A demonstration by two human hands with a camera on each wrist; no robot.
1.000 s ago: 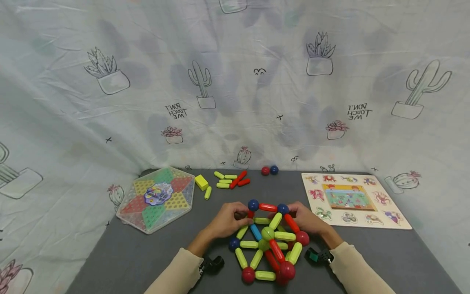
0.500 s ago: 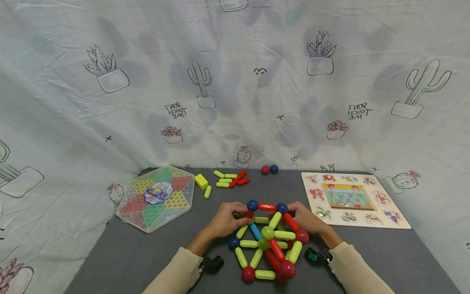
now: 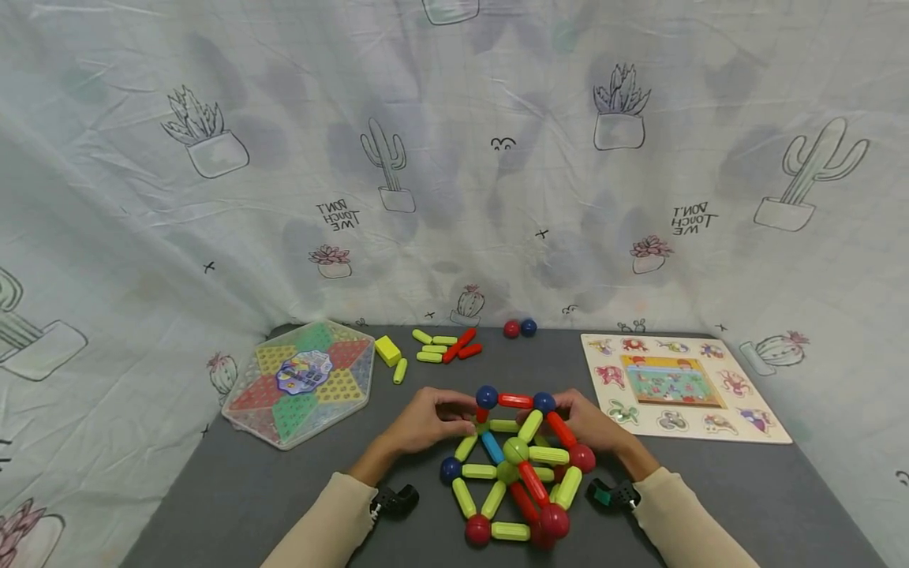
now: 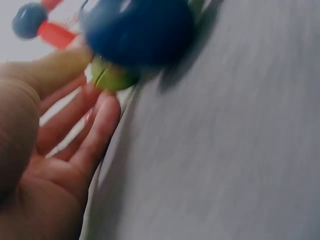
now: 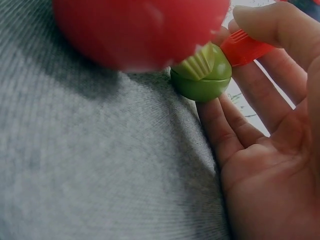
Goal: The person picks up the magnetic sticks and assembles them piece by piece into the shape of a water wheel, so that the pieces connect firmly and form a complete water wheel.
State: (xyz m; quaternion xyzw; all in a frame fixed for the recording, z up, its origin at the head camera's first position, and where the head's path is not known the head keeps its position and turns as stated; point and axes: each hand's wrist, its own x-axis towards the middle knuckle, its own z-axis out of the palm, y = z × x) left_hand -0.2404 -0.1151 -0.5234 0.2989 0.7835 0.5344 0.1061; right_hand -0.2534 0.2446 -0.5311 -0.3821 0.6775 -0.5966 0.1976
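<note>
A framework of magnetic rods (image 3: 529,481) and balls stands on the table in the head view. My left hand (image 3: 426,422) is at its back left corner, fingers loosely spread beside a green ball (image 4: 112,77). In the left wrist view, a large blue ball (image 4: 140,32) partly blocks the look at the fingertips. At the back right, my right hand (image 3: 592,422) pinches a red magnetic rod (image 5: 245,47) between thumb and fingers. Its lower fingers touch another green ball (image 5: 202,80) under that rod. A red ball (image 5: 142,30) looms close to the right wrist camera.
Loose green and red rods (image 3: 443,347) lie behind the framework, with a yellow block (image 3: 387,351) beside them. A red ball (image 3: 511,329) and a blue ball (image 3: 529,327) sit at the back edge. A hexagonal game box (image 3: 301,384) lies left, a picture puzzle board (image 3: 682,386) right.
My left hand has drawn slightly left, its thumb coming away from the corner of the framework. The right hand keeps its place, and the framework is as before.
</note>
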